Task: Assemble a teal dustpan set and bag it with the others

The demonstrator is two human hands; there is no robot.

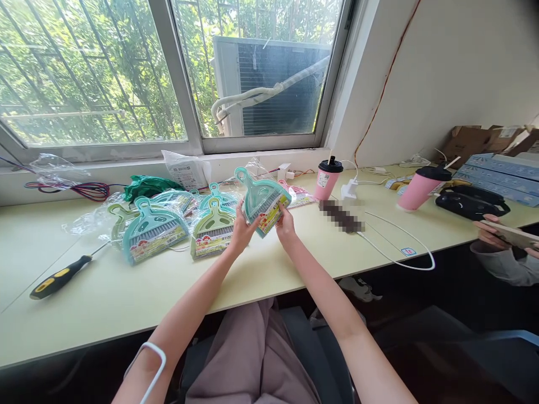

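Observation:
Both my hands hold up a teal dustpan and brush set (261, 196) in clear wrap, tilted above the table. My left hand (243, 229) grips its lower left edge, and my right hand (285, 223) grips its lower right corner. Just left of my left hand lies a green set (214, 230) with a printed label. Farther left is another teal set (154, 231), overlapping a green one (120, 216). More wrapped sets lie behind these, and a pink set (298, 194) rests behind my right hand.
A screwdriver (61, 276) lies at the left of the pale table (126, 303). Pink cups (327, 180) (421, 189), a white cable (404, 264) and a black case (472, 202) are to the right. Another person's hand (492, 233) holds a phone at far right.

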